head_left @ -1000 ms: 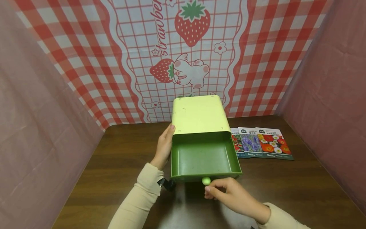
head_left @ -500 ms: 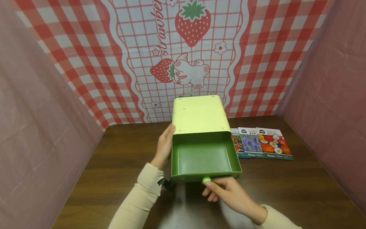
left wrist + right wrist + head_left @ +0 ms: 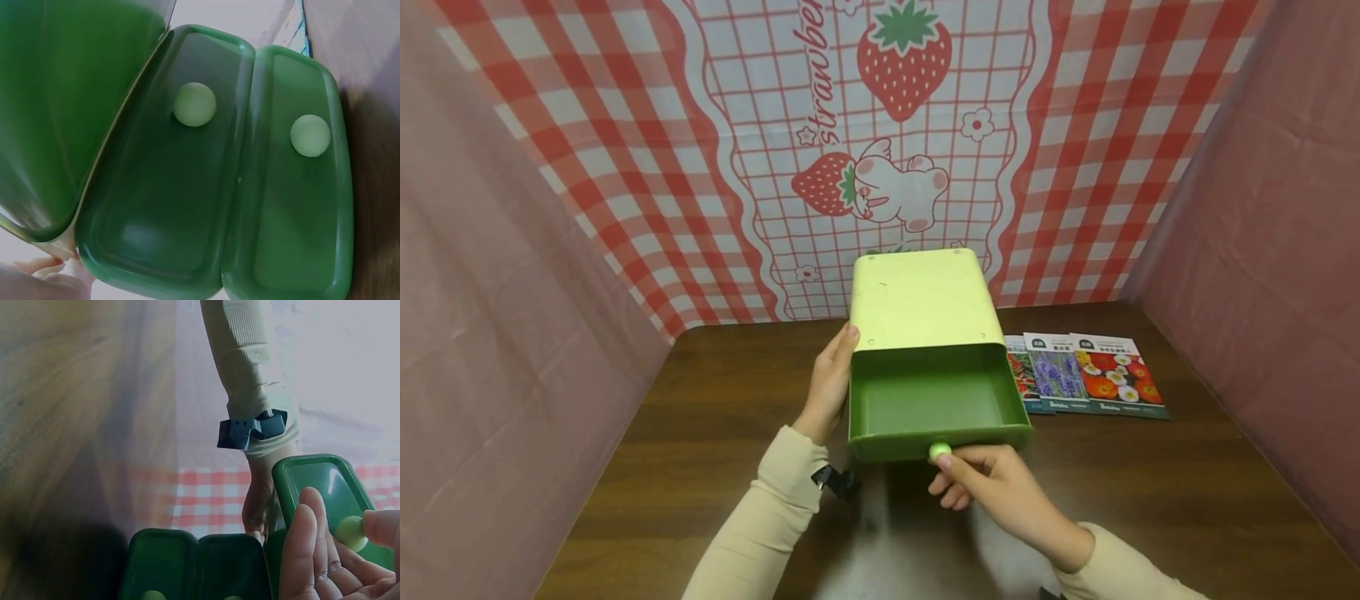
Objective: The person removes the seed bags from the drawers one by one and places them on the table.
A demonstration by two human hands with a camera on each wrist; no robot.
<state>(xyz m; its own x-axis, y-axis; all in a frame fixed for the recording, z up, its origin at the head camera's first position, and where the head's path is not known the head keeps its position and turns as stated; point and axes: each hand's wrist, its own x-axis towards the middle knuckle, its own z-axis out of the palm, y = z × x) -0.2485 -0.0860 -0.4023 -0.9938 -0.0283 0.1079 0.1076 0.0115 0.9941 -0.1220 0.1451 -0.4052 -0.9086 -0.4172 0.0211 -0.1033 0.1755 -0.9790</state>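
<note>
A pale yellow cabinet [image 3: 927,300] stands on the table with its green top drawer [image 3: 891,447] pulled out, nothing inside it. My left hand [image 3: 830,383] lies along the cabinet's left side, fingertips near the top edge. With thumb and fingers, my right hand [image 3: 1000,492] pinches the round light green knob [image 3: 939,451] on the drawer's front; the other fingers are loosely bent. Below, in the left wrist view, two more green drawers [image 3: 162,187] are pushed in, each with a knob [image 3: 310,135].
Several seed packets [image 3: 1122,375] with flower pictures lie overlapping to the right of the cabinet, partly hidden by it. The brown wooden table [image 3: 715,400] meets a red and white checked cloth [image 3: 1075,167] behind. Pink cloth [image 3: 1247,250] hangs at both sides.
My right thumb and fingers have closed on the knob, which they were just beside earlier. The top drawer has slid slightly inward, away from me. My left hand has stayed in place.
</note>
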